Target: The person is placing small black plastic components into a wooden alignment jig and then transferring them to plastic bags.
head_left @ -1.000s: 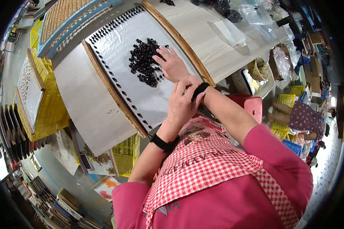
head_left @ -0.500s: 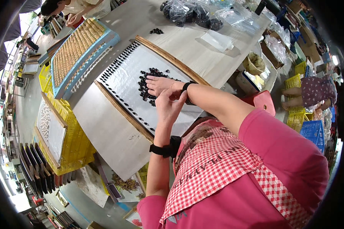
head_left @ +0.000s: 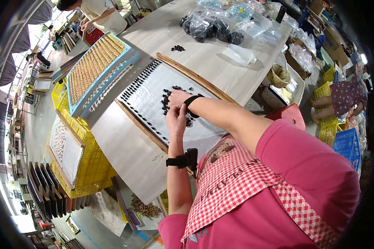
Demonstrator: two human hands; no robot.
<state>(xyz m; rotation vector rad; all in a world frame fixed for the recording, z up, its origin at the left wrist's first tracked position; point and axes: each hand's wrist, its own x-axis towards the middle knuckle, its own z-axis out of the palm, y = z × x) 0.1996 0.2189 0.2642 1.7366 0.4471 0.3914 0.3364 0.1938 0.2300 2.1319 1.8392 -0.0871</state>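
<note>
The desk (head_left: 124, 153), a long pale surface, is running diagonally under both hands and carrying everything described here. A white tray (head_left: 153, 97) with wooden side rails is lying on it directly beneath the grip of each hand; rows of small dark pieces are lining its far and left edges. Beyond the tray, up and to the left of the hands, a blue-framed board (head_left: 97, 68) filled with rows of tan pegs is resting on the desk. Farther away still, past the tray's wooden rail, clear bags of dark beads (head_left: 214, 27) are sitting in a cluster near the desk's far end. To the lower left of the hands, off the desk edge, yellow crates (head_left: 93, 166) are standing stacked.

The left hand (head_left: 176, 120), wearing a black wrist strap, is hovering over the tray with its fingers curled inward; whether its grip is pinching a piece cannot be told. The right hand (head_left: 179, 98), also banded in black at the wrist, is lying just beyond the left one, fingers bent down onto the tray; its grip is likewise too hidden to judge. A loose pile of dark beads (head_left: 167, 101) is lying on the tray, touching the fingertips of both hands on their left side and trailing on just past the right wrist.
</note>
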